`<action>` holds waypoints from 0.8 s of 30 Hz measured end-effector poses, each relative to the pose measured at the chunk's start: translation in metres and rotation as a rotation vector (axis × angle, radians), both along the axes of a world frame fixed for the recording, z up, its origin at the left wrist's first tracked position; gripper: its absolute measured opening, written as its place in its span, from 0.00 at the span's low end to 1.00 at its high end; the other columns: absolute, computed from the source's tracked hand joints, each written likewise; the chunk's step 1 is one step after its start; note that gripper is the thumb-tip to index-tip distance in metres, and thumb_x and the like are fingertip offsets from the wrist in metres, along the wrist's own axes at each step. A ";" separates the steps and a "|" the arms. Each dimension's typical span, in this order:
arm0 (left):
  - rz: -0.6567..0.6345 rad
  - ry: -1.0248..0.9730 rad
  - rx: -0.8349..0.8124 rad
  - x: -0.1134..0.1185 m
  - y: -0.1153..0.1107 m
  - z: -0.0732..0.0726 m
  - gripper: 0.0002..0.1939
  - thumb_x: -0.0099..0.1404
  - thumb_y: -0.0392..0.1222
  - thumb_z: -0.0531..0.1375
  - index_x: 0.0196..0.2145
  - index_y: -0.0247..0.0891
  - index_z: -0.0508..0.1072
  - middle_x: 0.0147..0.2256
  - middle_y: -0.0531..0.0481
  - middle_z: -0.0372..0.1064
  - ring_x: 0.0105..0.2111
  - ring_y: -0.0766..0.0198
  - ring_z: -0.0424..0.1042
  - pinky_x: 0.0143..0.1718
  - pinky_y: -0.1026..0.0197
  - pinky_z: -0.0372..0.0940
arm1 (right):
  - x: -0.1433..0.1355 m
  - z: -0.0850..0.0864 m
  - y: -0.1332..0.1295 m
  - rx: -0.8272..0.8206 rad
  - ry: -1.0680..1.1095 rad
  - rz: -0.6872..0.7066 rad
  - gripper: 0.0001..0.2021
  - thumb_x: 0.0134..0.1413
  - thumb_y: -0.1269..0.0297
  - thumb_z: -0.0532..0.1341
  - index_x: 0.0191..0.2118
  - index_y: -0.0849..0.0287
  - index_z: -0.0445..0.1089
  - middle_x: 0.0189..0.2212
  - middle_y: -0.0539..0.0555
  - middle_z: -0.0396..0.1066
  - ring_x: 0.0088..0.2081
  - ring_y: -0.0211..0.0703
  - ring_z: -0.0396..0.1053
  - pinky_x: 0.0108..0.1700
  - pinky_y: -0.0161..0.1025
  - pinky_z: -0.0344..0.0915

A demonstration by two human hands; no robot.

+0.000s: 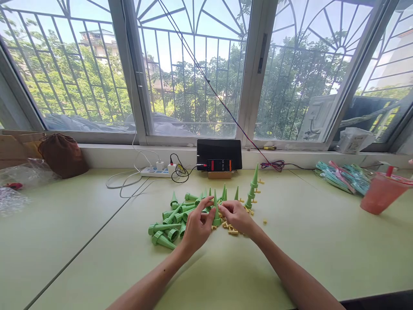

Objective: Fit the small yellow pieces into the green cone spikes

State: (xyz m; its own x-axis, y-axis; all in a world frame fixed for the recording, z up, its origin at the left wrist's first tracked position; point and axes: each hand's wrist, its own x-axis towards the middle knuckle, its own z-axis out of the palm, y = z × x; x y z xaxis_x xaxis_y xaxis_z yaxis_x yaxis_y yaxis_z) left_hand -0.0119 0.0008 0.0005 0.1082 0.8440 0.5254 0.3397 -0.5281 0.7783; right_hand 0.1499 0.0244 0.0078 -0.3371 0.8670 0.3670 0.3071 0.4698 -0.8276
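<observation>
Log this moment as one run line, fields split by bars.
left hand: at upright green cone | right hand: fingers at its side | left: loose green cones | right: stacked cones

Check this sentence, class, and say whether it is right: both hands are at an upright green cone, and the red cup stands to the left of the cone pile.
The cup's side is wrong. The head view shows the red cup to the right of the cone pile; the left hand and right hand are at an upright green cone.
</observation>
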 end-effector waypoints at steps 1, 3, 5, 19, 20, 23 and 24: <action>-0.004 0.002 0.001 0.000 0.000 0.000 0.21 0.66 0.49 0.54 0.53 0.37 0.66 0.43 0.41 0.73 0.15 0.75 0.61 0.17 0.69 0.56 | 0.000 -0.001 0.000 0.005 0.002 -0.002 0.20 0.59 0.56 0.53 0.19 0.58 0.52 0.16 0.46 0.50 0.21 0.34 0.48 0.24 0.35 0.45; -0.008 0.006 0.004 0.000 0.001 -0.001 0.20 0.66 0.49 0.54 0.52 0.37 0.66 0.44 0.40 0.73 0.16 0.74 0.64 0.18 0.68 0.57 | -0.001 -0.002 0.001 0.012 0.008 -0.005 0.19 0.58 0.57 0.53 0.19 0.58 0.51 0.16 0.46 0.49 0.21 0.33 0.47 0.24 0.35 0.44; -0.007 0.011 0.009 0.000 0.001 -0.001 0.20 0.66 0.49 0.54 0.51 0.37 0.67 0.44 0.40 0.73 0.17 0.73 0.66 0.18 0.68 0.59 | -0.001 -0.002 0.001 0.015 0.010 -0.007 0.19 0.58 0.58 0.53 0.19 0.58 0.50 0.16 0.45 0.48 0.21 0.33 0.47 0.24 0.34 0.44; -0.026 -0.012 0.032 0.001 -0.001 0.001 0.19 0.65 0.47 0.55 0.50 0.35 0.68 0.41 0.42 0.73 0.14 0.77 0.58 0.16 0.69 0.53 | -0.002 -0.004 0.001 0.025 -0.015 -0.012 0.18 0.57 0.60 0.52 0.19 0.58 0.51 0.16 0.46 0.49 0.21 0.33 0.48 0.24 0.34 0.44; -0.025 -0.011 0.028 0.001 -0.002 0.000 0.19 0.65 0.47 0.55 0.50 0.35 0.68 0.41 0.42 0.73 0.14 0.78 0.56 0.15 0.69 0.51 | -0.002 -0.003 0.001 0.024 -0.014 -0.013 0.18 0.57 0.60 0.52 0.19 0.58 0.51 0.16 0.46 0.49 0.21 0.33 0.48 0.24 0.34 0.44; -0.023 -0.007 0.021 0.001 -0.002 0.000 0.19 0.65 0.47 0.55 0.50 0.35 0.68 0.41 0.42 0.72 0.13 0.79 0.53 0.15 0.69 0.48 | -0.002 -0.003 0.001 0.019 -0.015 -0.016 0.18 0.57 0.60 0.52 0.19 0.58 0.50 0.16 0.46 0.49 0.21 0.33 0.48 0.24 0.34 0.44; -0.022 -0.005 0.020 0.001 -0.002 0.000 0.18 0.65 0.47 0.55 0.50 0.35 0.68 0.41 0.42 0.72 0.13 0.79 0.53 0.15 0.69 0.48 | -0.002 -0.003 0.000 0.019 -0.017 -0.017 0.18 0.57 0.60 0.52 0.19 0.58 0.50 0.16 0.46 0.49 0.21 0.33 0.48 0.24 0.34 0.44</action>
